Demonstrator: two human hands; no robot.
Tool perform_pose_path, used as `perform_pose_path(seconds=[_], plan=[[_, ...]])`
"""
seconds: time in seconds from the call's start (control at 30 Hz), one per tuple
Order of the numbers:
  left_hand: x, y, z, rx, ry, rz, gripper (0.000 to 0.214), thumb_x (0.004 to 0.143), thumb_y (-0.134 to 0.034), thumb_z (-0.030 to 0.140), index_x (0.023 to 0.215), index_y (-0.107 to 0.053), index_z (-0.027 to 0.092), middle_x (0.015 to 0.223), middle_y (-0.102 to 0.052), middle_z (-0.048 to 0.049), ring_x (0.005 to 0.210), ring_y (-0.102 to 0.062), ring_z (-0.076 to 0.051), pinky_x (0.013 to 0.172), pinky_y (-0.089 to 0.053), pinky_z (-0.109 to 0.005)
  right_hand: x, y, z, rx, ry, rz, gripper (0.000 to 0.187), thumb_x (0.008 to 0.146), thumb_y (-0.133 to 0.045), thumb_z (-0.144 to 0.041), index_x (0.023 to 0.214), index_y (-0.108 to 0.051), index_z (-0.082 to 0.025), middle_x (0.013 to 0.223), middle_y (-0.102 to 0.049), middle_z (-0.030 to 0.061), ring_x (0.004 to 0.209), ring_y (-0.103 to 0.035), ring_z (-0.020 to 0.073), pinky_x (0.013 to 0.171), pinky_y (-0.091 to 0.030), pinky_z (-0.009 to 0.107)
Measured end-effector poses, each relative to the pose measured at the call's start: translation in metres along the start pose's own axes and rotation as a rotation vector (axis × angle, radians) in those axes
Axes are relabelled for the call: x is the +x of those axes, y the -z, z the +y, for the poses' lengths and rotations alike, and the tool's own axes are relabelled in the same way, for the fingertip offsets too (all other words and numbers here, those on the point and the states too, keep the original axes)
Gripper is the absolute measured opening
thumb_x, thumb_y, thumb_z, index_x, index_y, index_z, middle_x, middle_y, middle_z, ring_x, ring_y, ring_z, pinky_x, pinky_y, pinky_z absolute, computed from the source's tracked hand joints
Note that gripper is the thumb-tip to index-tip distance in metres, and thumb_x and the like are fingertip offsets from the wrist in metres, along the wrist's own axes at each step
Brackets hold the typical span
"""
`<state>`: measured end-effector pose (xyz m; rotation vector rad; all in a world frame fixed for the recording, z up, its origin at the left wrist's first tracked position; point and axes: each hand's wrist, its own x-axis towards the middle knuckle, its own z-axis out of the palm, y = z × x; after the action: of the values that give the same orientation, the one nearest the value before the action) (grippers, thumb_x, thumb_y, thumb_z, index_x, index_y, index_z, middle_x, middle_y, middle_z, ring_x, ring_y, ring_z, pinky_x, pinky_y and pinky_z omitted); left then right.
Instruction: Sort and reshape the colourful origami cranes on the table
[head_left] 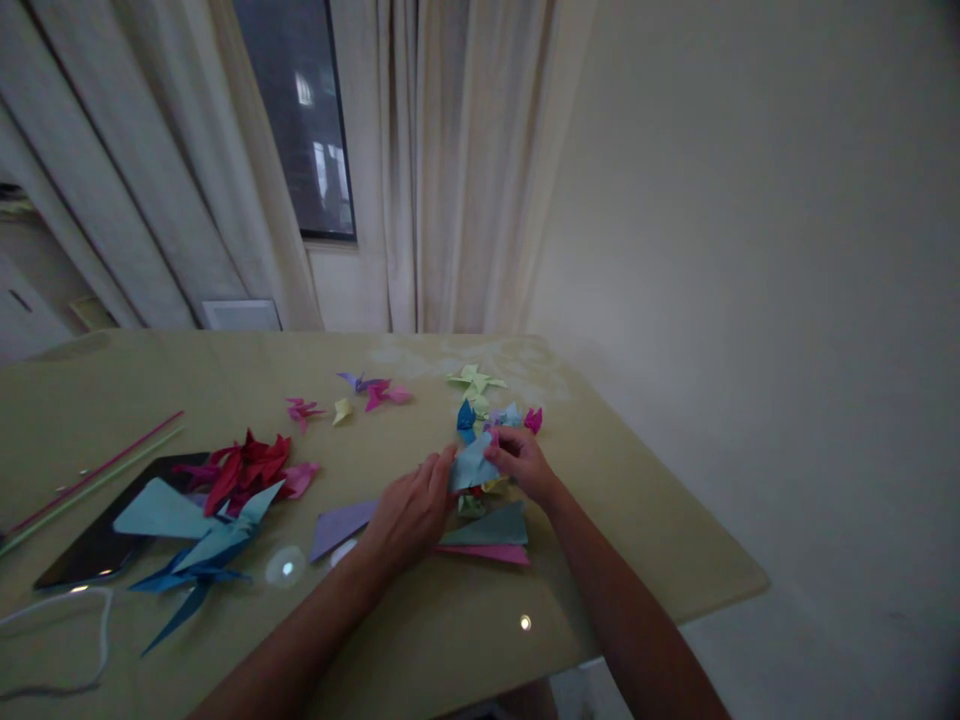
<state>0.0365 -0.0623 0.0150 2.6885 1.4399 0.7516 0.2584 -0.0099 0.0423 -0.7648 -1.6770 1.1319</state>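
My left hand (pixel 411 510) and my right hand (pixel 523 462) both pinch a light blue folded paper (pixel 472 464) just above the tan table (pixel 420 640). Under and behind the hands lies a small heap of coloured folded papers (pixel 491 415), blue, green and pink. Flat paper triangles lie close by: a teal one (pixel 491 527) over a pink one (pixel 487 553) below the right hand, and a purple one (pixel 341 525) beside the left wrist.
At the left, red folded papers (pixel 247 465) and large blue paper shapes (pixel 199 545) lie over a dark tablet (pixel 97 545). Thin pink and green sticks (pixel 90 480) and a white cable (pixel 67 610) lie at the far left. Small folded figures (pixel 375 390) dot the far side. Curtains hang behind.
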Motion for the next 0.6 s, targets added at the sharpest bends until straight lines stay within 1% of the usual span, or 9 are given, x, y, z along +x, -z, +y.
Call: perform_pose_path(seconds=[0.1, 0.17, 0.2, 0.27, 0.33, 0.4, 0.47, 0.53, 0.6], plan=[[-0.004, 0.005, 0.002, -0.166, -0.163, -0.133, 0.051, 0.105, -0.049, 0.032, 0.153, -0.038, 0.023, 0.134, -0.069, -0.0154, 0.109, -0.073, -0.028, 0.09, -0.058, -0.037, 0.003, 0.007, 0.004, 0.066, 0.014, 0.098, 0.06, 0.089, -0.065, -0.076, 0.09, -0.078, -0.017, 0.063, -0.063, 0.0012, 0.053, -0.05, 0.0135, 0.052, -0.037, 0.025], [-0.005, 0.009, 0.008, -0.208, -0.241, -0.209, 0.052, 0.105, -0.051, 0.039, 0.153, -0.038, 0.024, 0.133, -0.071, -0.0137, 0.109, -0.074, -0.028, 0.088, -0.059, -0.037, 0.004, 0.011, 0.008, 0.114, 0.012, 0.166, 0.059, 0.089, -0.065, -0.075, 0.095, -0.078, -0.017, 0.065, -0.065, 0.0017, 0.052, -0.048, 0.0125, 0.051, -0.035, 0.024], [-0.005, 0.009, 0.011, -0.204, -0.26, -0.234, 0.053, 0.106, -0.052, 0.045, 0.153, -0.039, 0.023, 0.132, -0.072, -0.0138, 0.108, -0.074, -0.029, 0.086, -0.059, -0.037, 0.005, 0.012, 0.01, 0.131, 0.009, 0.19, 0.057, 0.09, -0.066, -0.073, 0.096, -0.078, -0.018, 0.064, -0.064, 0.0012, 0.051, -0.046, 0.012, 0.05, -0.034, 0.024], [-0.003, 0.008, 0.019, -0.156, -0.267, -0.278, 0.056, 0.105, -0.05, 0.055, 0.149, -0.044, 0.02, 0.126, -0.074, -0.0142, 0.103, -0.076, -0.029, 0.081, -0.059, -0.035, 0.006, 0.012, 0.012, 0.152, 0.01, 0.214, 0.053, 0.09, -0.069, -0.069, 0.096, -0.078, -0.018, 0.063, -0.063, 0.0005, 0.051, -0.045, 0.0115, 0.05, -0.033, 0.024], [-0.001, 0.004, 0.026, -0.08, -0.25, -0.318, 0.056, 0.105, -0.046, 0.059, 0.143, -0.051, 0.018, 0.12, -0.074, -0.0141, 0.096, -0.076, -0.028, 0.076, -0.058, -0.033, 0.005, 0.011, 0.012, 0.169, 0.014, 0.217, 0.05, 0.09, -0.07, -0.067, 0.095, -0.078, -0.018, 0.063, -0.063, 0.0003, 0.051, -0.045, 0.0111, 0.049, -0.034, 0.024], [0.0, -0.002, 0.031, 0.004, -0.213, -0.349, 0.051, 0.107, -0.043, 0.056, 0.136, -0.057, 0.017, 0.117, -0.073, -0.0143, 0.093, -0.075, -0.027, 0.073, -0.058, -0.033, 0.005, 0.009, 0.012, 0.182, 0.013, 0.209, 0.048, 0.09, -0.071, -0.065, 0.095, -0.078, -0.018, 0.063, -0.063, 0.0002, 0.05, -0.045, 0.0107, 0.049, -0.034, 0.023], [0.001, -0.006, 0.032, 0.072, -0.186, -0.363, 0.046, 0.108, -0.043, 0.052, 0.128, -0.061, 0.016, 0.114, -0.072, -0.0152, 0.095, -0.074, -0.027, 0.073, -0.058, -0.034, 0.005, 0.008, 0.011, 0.186, 0.006, 0.197, 0.049, 0.089, -0.072, -0.066, 0.094, -0.077, -0.017, 0.063, -0.063, 0.0003, 0.05, -0.044, 0.0103, 0.048, -0.033, 0.023], [0.0, -0.009, 0.032, 0.11, -0.191, -0.351, 0.043, 0.107, -0.046, 0.051, 0.122, -0.064, 0.015, 0.114, -0.071, -0.016, 0.099, -0.072, -0.029, 0.075, -0.059, -0.037, 0.005, 0.007, 0.012, 0.182, -0.001, 0.191, 0.05, 0.088, -0.072, -0.067, 0.092, -0.077, -0.017, 0.062, -0.063, 0.0001, 0.049, -0.043, 0.0102, 0.048, -0.032, 0.023], [-0.001, -0.009, 0.03, 0.118, -0.223, -0.314, 0.044, 0.105, -0.052, 0.052, 0.125, -0.064, 0.015, 0.118, -0.07, -0.0167, 0.105, -0.07, -0.031, 0.082, -0.059, -0.041, 0.006, 0.007, 0.013, 0.169, -0.001, 0.189, 0.051, 0.087, -0.072, -0.068, 0.092, -0.077, -0.017, 0.061, -0.063, 0.0, 0.049, -0.043, 0.0104, 0.048, -0.032, 0.024]])
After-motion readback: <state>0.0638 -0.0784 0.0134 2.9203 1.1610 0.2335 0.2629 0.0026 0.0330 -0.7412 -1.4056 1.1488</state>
